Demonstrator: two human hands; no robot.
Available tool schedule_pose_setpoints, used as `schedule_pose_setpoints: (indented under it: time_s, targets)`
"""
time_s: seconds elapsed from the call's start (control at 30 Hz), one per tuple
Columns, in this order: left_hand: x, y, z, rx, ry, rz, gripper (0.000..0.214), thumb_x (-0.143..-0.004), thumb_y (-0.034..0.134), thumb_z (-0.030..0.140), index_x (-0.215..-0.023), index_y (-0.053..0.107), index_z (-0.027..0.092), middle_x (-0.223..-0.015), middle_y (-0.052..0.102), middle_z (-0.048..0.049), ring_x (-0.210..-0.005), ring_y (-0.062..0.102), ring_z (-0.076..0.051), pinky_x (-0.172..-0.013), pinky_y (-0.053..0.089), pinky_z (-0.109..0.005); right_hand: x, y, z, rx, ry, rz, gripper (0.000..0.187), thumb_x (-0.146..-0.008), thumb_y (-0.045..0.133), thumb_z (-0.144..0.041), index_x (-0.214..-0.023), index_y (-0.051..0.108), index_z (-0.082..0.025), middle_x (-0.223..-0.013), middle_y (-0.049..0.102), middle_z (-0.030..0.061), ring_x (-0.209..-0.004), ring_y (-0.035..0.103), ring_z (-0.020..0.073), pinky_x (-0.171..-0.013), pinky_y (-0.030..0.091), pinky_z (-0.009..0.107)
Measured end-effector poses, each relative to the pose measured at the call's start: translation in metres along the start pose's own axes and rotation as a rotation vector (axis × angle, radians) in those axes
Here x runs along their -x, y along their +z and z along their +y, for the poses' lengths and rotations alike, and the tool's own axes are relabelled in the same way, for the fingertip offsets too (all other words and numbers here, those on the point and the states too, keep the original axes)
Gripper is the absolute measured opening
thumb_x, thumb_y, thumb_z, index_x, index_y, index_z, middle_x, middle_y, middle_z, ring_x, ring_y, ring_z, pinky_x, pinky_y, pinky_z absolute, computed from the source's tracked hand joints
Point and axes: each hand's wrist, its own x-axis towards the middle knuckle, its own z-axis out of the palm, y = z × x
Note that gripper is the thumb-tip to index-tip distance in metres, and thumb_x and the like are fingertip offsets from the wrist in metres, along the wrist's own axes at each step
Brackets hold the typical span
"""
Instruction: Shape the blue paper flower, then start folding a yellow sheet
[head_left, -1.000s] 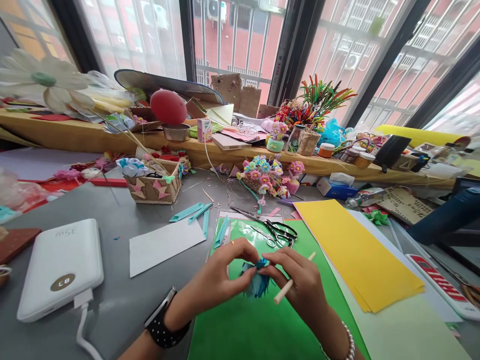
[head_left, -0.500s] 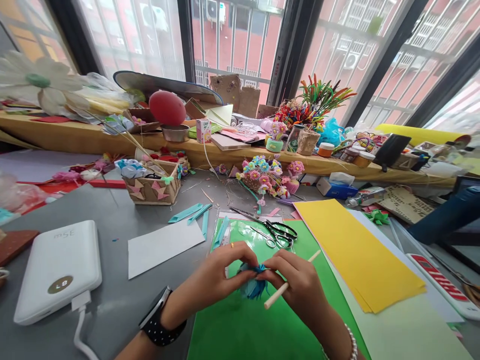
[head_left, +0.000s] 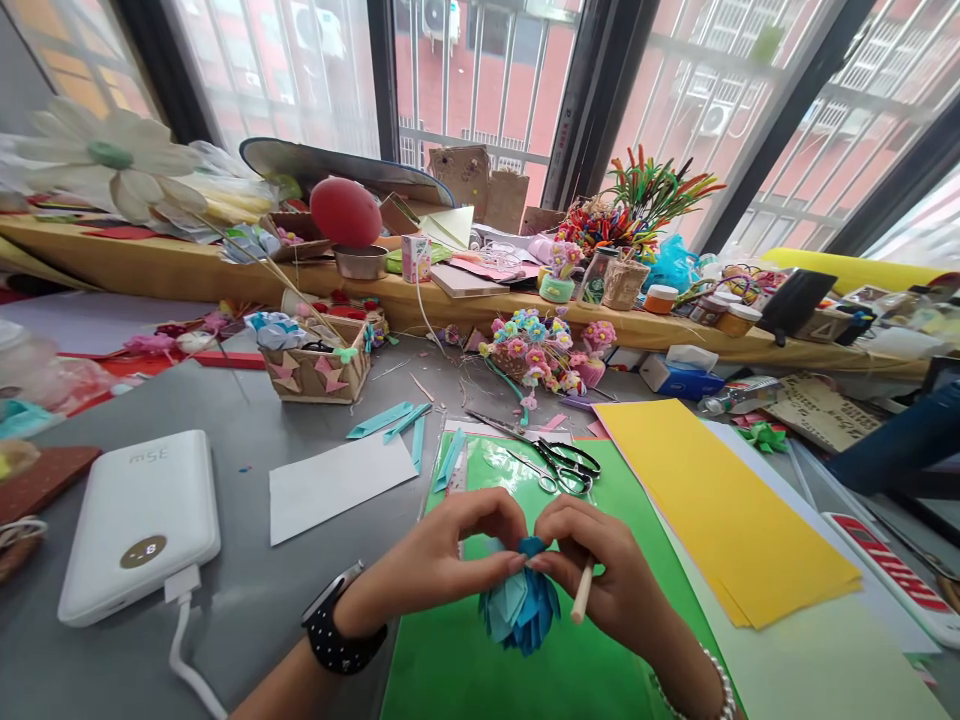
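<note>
A blue paper flower (head_left: 521, 608) with layered, fringed petals hangs between my hands above the green sheet (head_left: 442, 665). My left hand (head_left: 476, 545) pinches its top edge between thumb and fingers. From the other side, my right hand (head_left: 592, 550) grips the same top part with thumb and forefinger. A pale wooden stick (head_left: 582, 592) is also tucked in my right hand, its near end pointing down. Just beyond the hands lie black-handled scissors (head_left: 574, 462) and a small silver pair (head_left: 546, 482). Folded light-blue paper strips (head_left: 450, 462) rest to their left.
A white power bank (head_left: 142, 530) with a cable and a white card (head_left: 341, 490) lie on the left. Yellow paper sheets (head_left: 720, 510) lie on the right. A decorated cardboard box (head_left: 319, 372) and a basket of small flowers (head_left: 529, 350) stand farther back, before a cluttered ledge (head_left: 450, 315).
The blue flower has turned so that its petals now hang down in fuller view. The stick has swung from slanting across my right hand to pointing toward me. The camera view shifted slightly.
</note>
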Motion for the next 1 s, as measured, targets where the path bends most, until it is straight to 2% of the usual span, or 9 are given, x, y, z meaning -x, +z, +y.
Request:
schedule_pose_setpoints:
  time_s: [0.13,0.33,0.5,1.0]
  targets:
    - [-0.0004,-0.0007,0.0020,0.033,0.005,0.011,0.007,-0.080,0.055,0.023,-0.081,0.055,0.016,-0.079,0.055,-0.0014,-0.076,0.054,-0.013,-0.071,0.045,-0.024,0.0008,-0.0021,-0.0018,-0.011,0.083,-0.057,0.011,-0.085,0.049,-0.025,-0.077,0.051,-0.018,-0.065,0.046,-0.0025,-0.051,0.038,0.0091,-0.047,0.031,0.021]
    - [-0.0022,-0.0003,-0.0012,0.074,-0.021,0.045,0.011,-0.079,0.057,0.026,-0.077,0.055,0.016,-0.077,0.056,-0.0010,-0.074,0.054,-0.013,-0.070,0.046,-0.026,0.0018,-0.0010,-0.0013,-0.044,0.165,-0.030,0.009,-0.083,0.051,-0.026,-0.078,0.050,-0.018,-0.062,0.040,-0.0045,-0.050,0.034,0.0082,-0.046,0.027,0.021]
    - [-0.0028,-0.0003,-0.0046,0.095,-0.041,0.064,0.013,-0.077,0.060,0.027,-0.075,0.055,0.014,-0.076,0.056,-0.0011,-0.074,0.054,-0.013,-0.069,0.045,-0.025,0.0011,-0.0014,-0.0025,-0.094,0.225,-0.057,0.007,-0.081,0.053,-0.025,-0.079,0.051,-0.018,-0.058,0.036,-0.0062,-0.048,0.032,0.0078,-0.045,0.025,0.021]
    - [-0.0024,0.0005,0.0019,0.051,-0.009,0.045,0.007,-0.079,0.057,0.022,-0.077,0.055,0.015,-0.076,0.055,-0.0002,-0.073,0.054,-0.012,-0.069,0.045,-0.023,0.0016,0.0014,-0.0031,-0.031,0.183,0.007,0.006,-0.079,0.053,-0.022,-0.075,0.050,-0.018,-0.057,0.036,-0.0062,-0.047,0.031,0.0075,-0.045,0.024,0.021]
